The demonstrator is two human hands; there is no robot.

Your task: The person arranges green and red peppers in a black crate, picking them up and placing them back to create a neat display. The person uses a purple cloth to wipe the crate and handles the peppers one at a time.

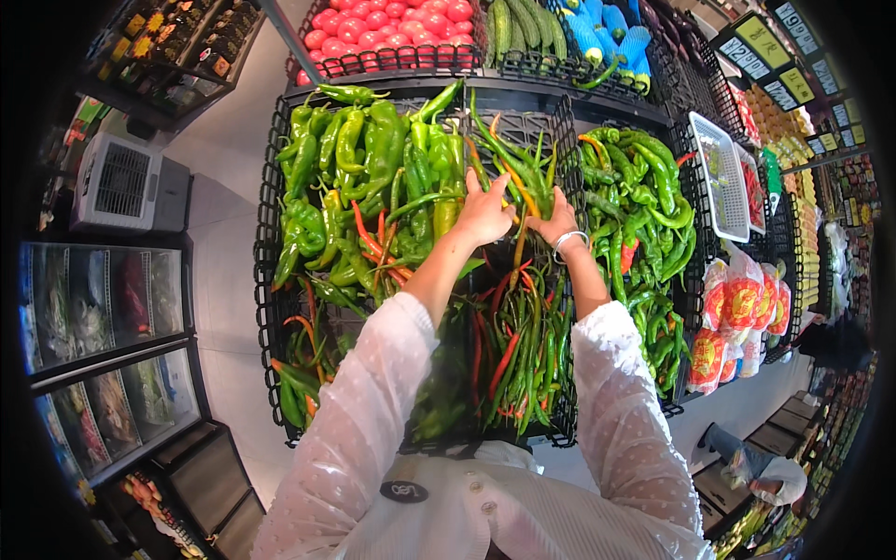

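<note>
My left hand (484, 213) and my right hand (554, 218) are side by side over a black plastic crate (567, 140). Between them lies a small bunch of long green and orange chili peppers (530, 183). My right hand's fingers are around the lower end of the bunch, a bracelet on its wrist. The left fingers are spread at the bunch's left side; whether they grip a pepper cannot be told. Large green peppers (378, 140) fill the crate to the left. Thin green and red chilies (528, 350) lie nearer my body.
Wrinkled green peppers (637, 189) are piled on the right, beside a white basket (719, 178) and bagged goods (742, 297). Tomatoes (392, 28) and cucumbers (525, 31) stand behind. A person (759, 465) bends at the lower right. Refrigerated cases (112, 301) are at the left.
</note>
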